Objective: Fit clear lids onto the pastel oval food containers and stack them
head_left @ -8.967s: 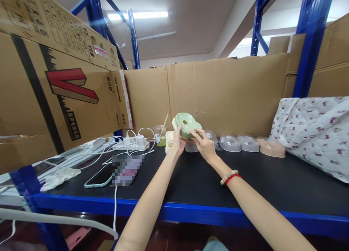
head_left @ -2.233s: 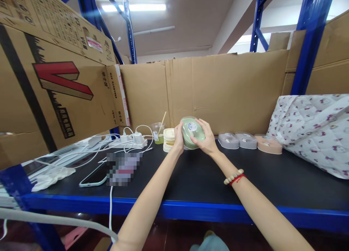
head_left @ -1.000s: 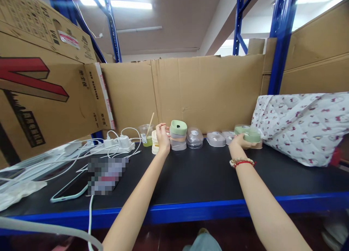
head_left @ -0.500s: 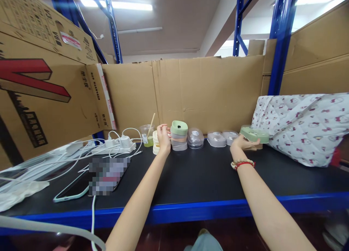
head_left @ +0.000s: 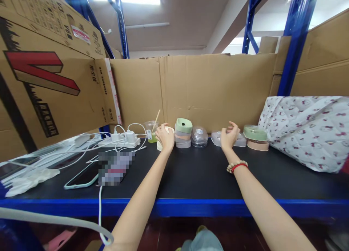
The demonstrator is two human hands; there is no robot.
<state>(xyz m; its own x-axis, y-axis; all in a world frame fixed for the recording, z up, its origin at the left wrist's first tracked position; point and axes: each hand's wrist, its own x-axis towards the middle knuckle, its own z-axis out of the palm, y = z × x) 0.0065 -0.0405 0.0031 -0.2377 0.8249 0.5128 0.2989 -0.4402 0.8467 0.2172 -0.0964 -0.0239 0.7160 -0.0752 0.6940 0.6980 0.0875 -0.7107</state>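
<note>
My left hand (head_left: 165,138) is curled over the cream-coloured plastic case pieces (head_left: 159,146), fingers closed on the top cream piece (head_left: 170,129); much of it is hidden. Just right of it stands a stack of grey and peach shell pieces with a light green one (head_left: 184,125) on top. Clear rounded lids (head_left: 200,137) are piled beside that stack. My right hand (head_left: 229,136) is raised and holds nothing, its fingers apart, in front of lilac-grey cases with clear covers (head_left: 239,140). A green case with a clear lid (head_left: 255,133) rests on a peach piece (head_left: 257,145).
A clear cup with green liquid and a straw (head_left: 151,131) stands behind my left hand. A power strip (head_left: 120,140), tangled white cables and phones (head_left: 83,176) lie at left. A quilted patterned bag (head_left: 308,134) is at right. Cardboard (head_left: 215,87) walls the back.
My right hand has let go of the green lidded case on the peach piece and moved left. My left hand has turned and closed over the cream pieces. The view has shifted slightly.
</note>
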